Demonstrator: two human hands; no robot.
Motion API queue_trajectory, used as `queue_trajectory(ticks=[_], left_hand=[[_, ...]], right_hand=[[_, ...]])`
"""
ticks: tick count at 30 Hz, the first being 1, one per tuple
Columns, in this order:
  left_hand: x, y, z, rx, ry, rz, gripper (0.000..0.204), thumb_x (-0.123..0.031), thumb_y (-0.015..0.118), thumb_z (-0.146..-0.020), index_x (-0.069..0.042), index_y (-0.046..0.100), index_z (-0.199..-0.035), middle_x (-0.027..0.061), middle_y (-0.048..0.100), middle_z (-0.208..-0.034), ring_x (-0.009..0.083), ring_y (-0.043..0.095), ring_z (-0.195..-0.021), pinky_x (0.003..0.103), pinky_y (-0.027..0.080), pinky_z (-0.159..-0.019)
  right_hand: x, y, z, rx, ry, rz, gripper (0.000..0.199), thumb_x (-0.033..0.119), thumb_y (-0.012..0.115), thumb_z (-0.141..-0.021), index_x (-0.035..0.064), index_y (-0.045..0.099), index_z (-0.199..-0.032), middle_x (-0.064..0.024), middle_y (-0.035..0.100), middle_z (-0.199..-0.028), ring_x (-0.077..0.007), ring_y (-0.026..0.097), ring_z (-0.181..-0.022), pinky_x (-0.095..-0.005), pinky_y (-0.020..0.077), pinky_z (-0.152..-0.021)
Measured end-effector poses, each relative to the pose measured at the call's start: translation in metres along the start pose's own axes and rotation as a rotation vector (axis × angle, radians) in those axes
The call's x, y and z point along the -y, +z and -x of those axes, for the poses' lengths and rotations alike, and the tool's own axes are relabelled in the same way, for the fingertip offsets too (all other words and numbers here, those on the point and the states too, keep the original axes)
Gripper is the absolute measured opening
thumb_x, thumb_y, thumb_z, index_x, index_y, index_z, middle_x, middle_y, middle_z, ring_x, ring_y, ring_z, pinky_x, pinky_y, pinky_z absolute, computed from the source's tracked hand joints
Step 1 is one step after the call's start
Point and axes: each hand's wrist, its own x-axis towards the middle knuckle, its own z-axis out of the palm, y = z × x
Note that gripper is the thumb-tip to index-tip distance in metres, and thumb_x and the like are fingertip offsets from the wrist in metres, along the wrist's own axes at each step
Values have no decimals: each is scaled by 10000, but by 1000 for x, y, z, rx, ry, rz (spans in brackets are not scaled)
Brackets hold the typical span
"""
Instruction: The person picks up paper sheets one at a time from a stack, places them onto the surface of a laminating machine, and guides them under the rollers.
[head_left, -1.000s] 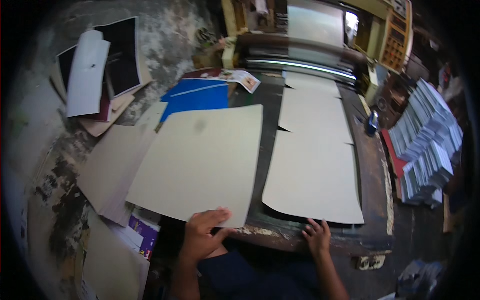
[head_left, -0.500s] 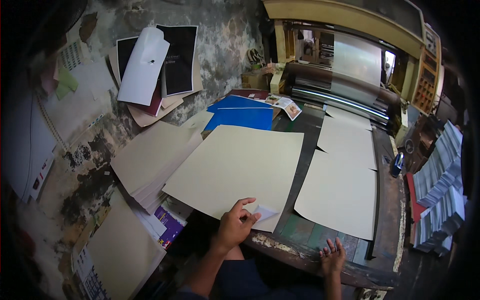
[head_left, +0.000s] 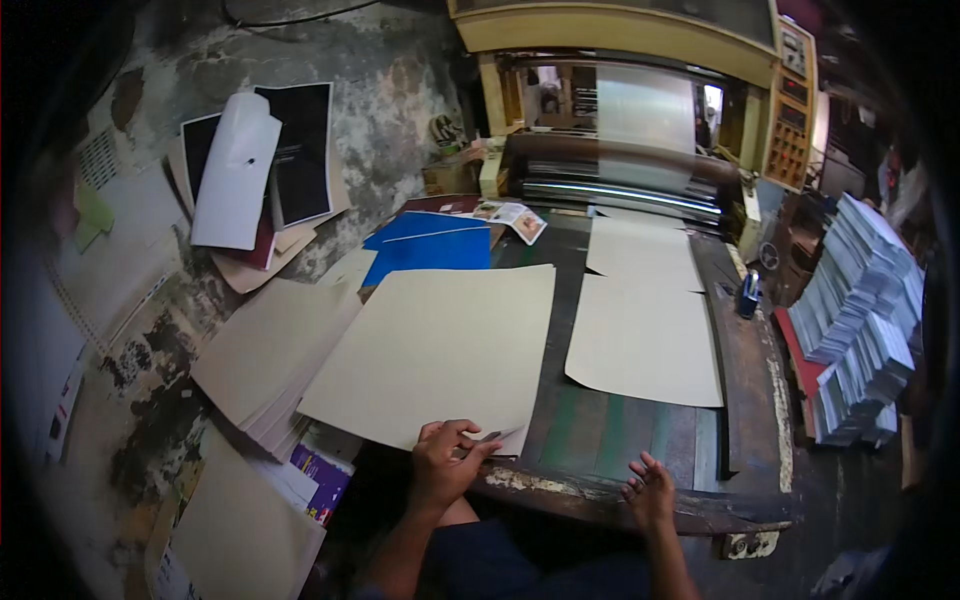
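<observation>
My left hand (head_left: 447, 466) is at the near right corner of a large cream paper sheet (head_left: 440, 350), which lies on top of a pile on the table. Thumb and forefinger pinch that corner, and a bit of it curls up beside the thumb. My right hand (head_left: 652, 490) hovers over the table's front edge, fingers apart and holding nothing. Beyond it, overlapping cream sheets (head_left: 648, 335) lie on the dark green-striped feed table (head_left: 590, 430) and lead up to the metal rollers (head_left: 620, 197) of a machine.
More cream sheets (head_left: 275, 350) are stacked at the left, against a stained wall. Blue sheets (head_left: 430, 245) and a printed leaflet (head_left: 513, 219) lie farther back. A dark metal rail (head_left: 722, 350) borders the right side. Bundled paper stacks (head_left: 850, 290) stand at far right.
The overlapping sheets have moved away toward the rollers, baring more of the feed table. My left fingers have closed on the lifted corner. The whole view has shifted.
</observation>
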Motion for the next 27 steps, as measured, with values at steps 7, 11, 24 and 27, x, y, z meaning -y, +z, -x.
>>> queue_trajectory(ticks=[7,11,24,27], left_hand=[[-1,-10,-2,99,-212,256,121,-111,700,-885,-1,654,-871,77,644,-755,131,593,-724,257,463,-679],[0,-5,6,-130,-439,416,265,-223,563,-992,0,639,-871,106,625,-751,175,587,-726,263,453,-716],[-40,3,-3,409,295,-7,350,-441,725,-793,-185,740,-1032,48,682,-1175,311,512,-1290,589,171,-1139],[-20,-4,-17,406,166,6,476,-397,800,-721,-149,706,-1116,94,631,-1270,348,467,-1324,553,265,-1118]], right_hand=[[6,13,-7,40,27,54,530,458,538,-941,123,491,-1349,-56,601,-1108,-175,565,-863,-373,500,-780],[11,42,-7,152,16,86,593,471,561,-927,99,464,-1379,-71,609,-1131,-174,576,-860,-368,502,-786],[50,91,9,186,43,232,463,296,639,-887,0,490,-1211,-86,601,-954,-150,575,-749,-268,461,-638],[32,77,8,45,137,141,282,260,615,-908,28,547,-1053,-63,588,-819,-124,515,-618,-248,422,-564]])
